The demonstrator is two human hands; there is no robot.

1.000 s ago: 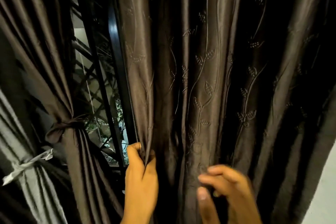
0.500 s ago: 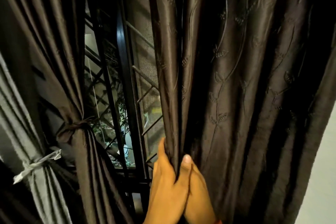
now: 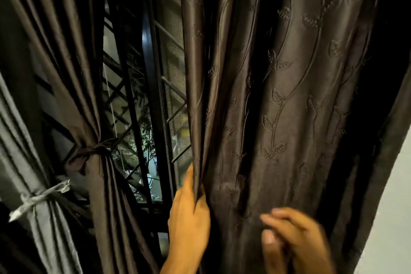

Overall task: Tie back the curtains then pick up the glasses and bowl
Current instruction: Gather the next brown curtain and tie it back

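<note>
You are partway through the first half of the job. At nine o'clock the left brown curtain [image 3: 66, 73] is already cinched by its brown tie-back [image 3: 89, 155], and at eight o'clock the grey curtain [image 3: 20, 162] is bound with a pale tie [image 3: 37, 198]. The right brown curtain [image 3: 278, 107], filling the frame from twelve to four o'clock, hangs loose and untied, so that is what remains before the glasses and bowl, neither of which is in view.

Your left hand [image 3: 189, 218], at six o'clock, pinches the curtain's inner edge, with thumb on one side of the fold and fingers on the other. Your right hand [image 3: 295, 238], at five o'clock, is blurred; its fingers look loosely curled in front of the cloth, and you cannot tell whether they touch or grip it.

The curtain's long axis runs near vertical, its folds leaning slightly from lower left to upper right, its hem out of frame below. Between the curtains, the window grille [image 3: 151, 95] shows at eleven o'clock.
</note>
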